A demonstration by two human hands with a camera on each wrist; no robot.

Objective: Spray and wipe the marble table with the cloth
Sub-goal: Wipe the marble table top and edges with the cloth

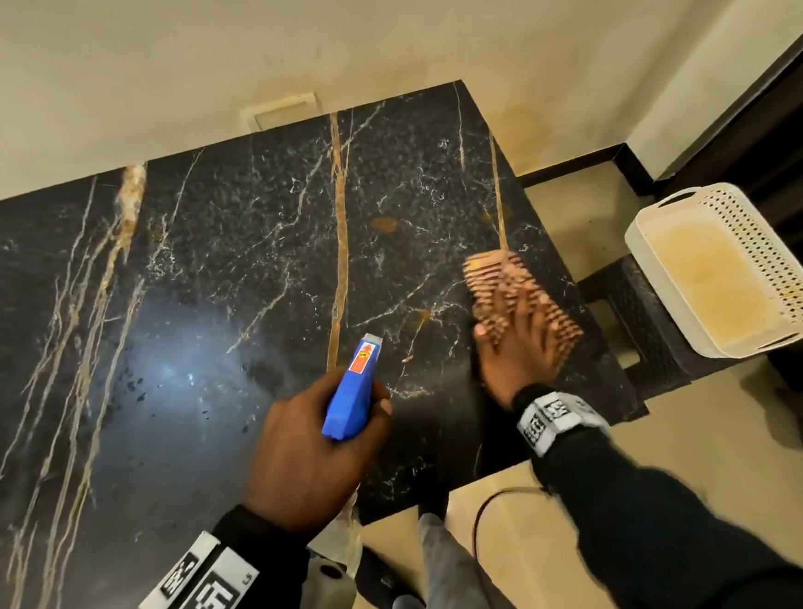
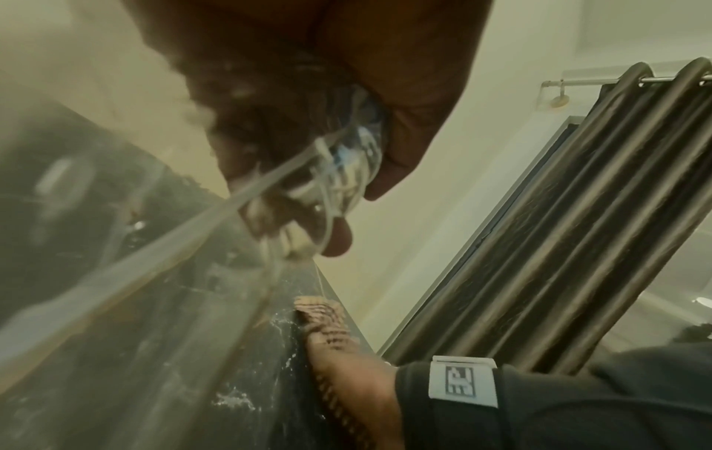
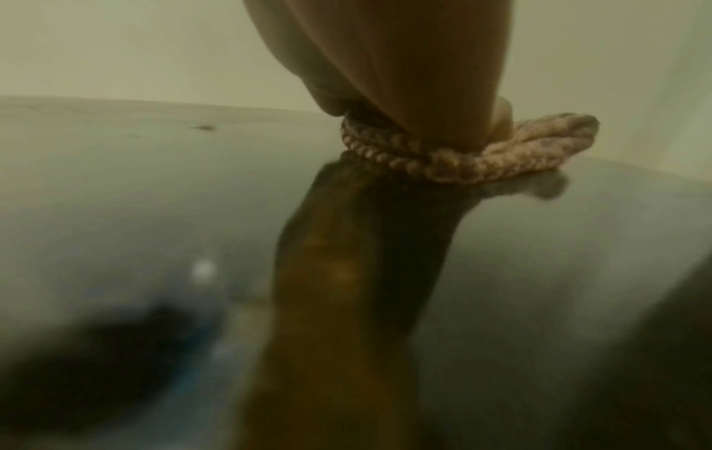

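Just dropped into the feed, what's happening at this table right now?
A person is cleaning the dark marble table. The left hand grips a blue-headed spray bottle, nozzle aimed out over the tabletop. The right hand presses a tan ribbed cloth flat on the marble near the table's right edge; the blur suggests it is mid-wipe. A white perforated basket sits on a dark stool beside the table.

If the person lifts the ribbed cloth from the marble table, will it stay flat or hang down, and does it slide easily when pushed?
The cloth probably hangs limp when lifted: the right wrist view shows it bunched in soft folds under the right hand. It likely slides easily, since the marble table looks glossy and carries droplets. It seems light, as flat fingers alone press it.
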